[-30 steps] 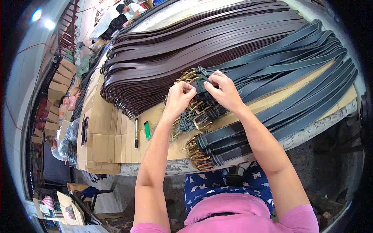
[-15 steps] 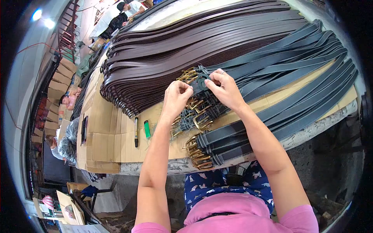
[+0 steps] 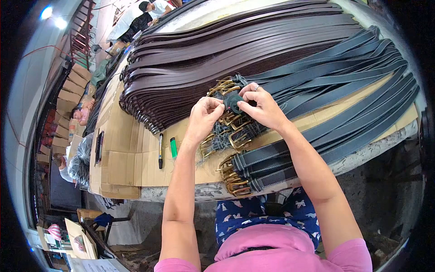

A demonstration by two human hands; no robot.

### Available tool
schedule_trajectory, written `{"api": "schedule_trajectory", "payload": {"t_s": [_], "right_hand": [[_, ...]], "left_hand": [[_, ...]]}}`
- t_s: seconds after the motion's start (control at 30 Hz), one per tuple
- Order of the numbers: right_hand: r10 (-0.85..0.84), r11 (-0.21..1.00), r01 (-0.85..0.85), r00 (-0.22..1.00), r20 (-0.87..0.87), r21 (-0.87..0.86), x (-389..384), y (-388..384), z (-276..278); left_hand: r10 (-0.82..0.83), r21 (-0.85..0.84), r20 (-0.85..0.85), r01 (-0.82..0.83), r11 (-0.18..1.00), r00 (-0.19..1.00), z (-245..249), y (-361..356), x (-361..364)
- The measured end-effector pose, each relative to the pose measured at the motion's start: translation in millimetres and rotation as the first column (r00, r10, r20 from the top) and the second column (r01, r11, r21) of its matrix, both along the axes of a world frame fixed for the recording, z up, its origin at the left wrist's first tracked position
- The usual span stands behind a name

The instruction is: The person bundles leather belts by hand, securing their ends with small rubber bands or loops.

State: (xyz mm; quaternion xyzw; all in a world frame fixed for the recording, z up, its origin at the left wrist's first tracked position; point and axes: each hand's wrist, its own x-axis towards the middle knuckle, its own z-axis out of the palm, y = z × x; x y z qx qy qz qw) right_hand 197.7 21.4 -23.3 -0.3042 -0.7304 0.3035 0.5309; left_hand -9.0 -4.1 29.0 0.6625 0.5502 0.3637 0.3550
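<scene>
My right hand (image 3: 261, 107), a ring on one finger, pinches a small dark piece with a rounded, ring-like outline (image 3: 234, 103). Thumb and fingertips of my left hand (image 3: 206, 115) are pressed together right beside that piece; what they hold is too small to make out. Beneath both hands lie the brass buckles (image 3: 239, 136) of one bunch of dark belts (image 3: 312, 86) with pale stitching, tangled with loose threads (image 3: 219, 141). A second bunch of stitched belts (image 3: 281, 164), its buckles (image 3: 233, 174) toward the left, lies nearer my body.
A high stack of dark brown belts (image 3: 195, 59) fills the table's far side. On the cardboard (image 3: 118, 158) to the left lie a black marker (image 3: 160, 151) and a green lighter (image 3: 173, 148). Other people (image 3: 156, 9) are in the background at left.
The dark piece in my right hand has turned, and its ring-like outline faces me more. My left fingertips stay pinched close by. The view has shifted slightly.
</scene>
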Motion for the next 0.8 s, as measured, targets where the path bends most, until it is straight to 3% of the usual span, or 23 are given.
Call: {"api": "schedule_trajectory", "payload": {"t_s": [0.1, 0.23, 0.3, 0.4, 0.47, 0.5, 0.57, 0.67, 0.8], "right_hand": [[0.012, 1.000, -0.012, 1.000, -0.003, -0.012, 0.0, 0.1, 0.0], [0.010, 0.999, -0.009, 1.000, -0.006, 0.032, -0.9, 1.3, -2.8], [0.019, 0.999, -0.020, 0.999, -0.040, -0.033, 0.0, 1.8, -0.7], [-0.062, 0.973, 0.040, 0.994, -0.094, -0.225, 3.8, 2.2, 5.8], [-0.151, 0.942, 0.099, 0.978, -0.143, -0.322, 7.7, 13.2, -5.5], [-0.181, 0.874, -0.036, 0.902, -0.393, -0.485, 5.4, 9.2, -0.1], [-0.215, 0.825, -0.044, 0.898, -0.384, -0.564, 15.0, 6.9, 8.5], [-0.234, 0.774, -0.097, 0.874, -0.426, -0.625, 20.8, 8.9, 9.0], [-0.227, 0.845, -0.040, 0.876, -0.425, -0.533, 31.5, 12.0, 9.9]], "left_hand": [[0.005, 0.003, -0.042, -0.005, 1.000, 0.999, -0.5, 1.5, -1.1], [0.016, -0.013, 0.033, -0.016, 1.000, 0.999, 1.1, 2.0, 1.1], [0.035, -0.038, 0.099, -0.032, 0.999, 0.994, 8.2, -1.3, 5.9], [0.002, 0.245, -0.203, 0.048, 0.968, 0.979, 8.4, 6.2, 5.7], [-0.004, 0.348, -0.402, 0.157, 0.924, 0.916, 12.4, 5.0, 13.2], [0.002, 0.396, -0.489, 0.219, 0.892, 0.872, 13.5, 3.4, 17.0], [-0.042, 0.309, -0.452, 0.200, 0.930, 0.891, 9.0, 5.0, 20.1], [-0.069, 0.323, -0.571, 0.301, 0.897, 0.818, 20.3, 2.2, 25.4], [-0.008, 0.356, -0.618, 0.289, 0.889, 0.786, 31.0, -7.9, 45.8]]}}
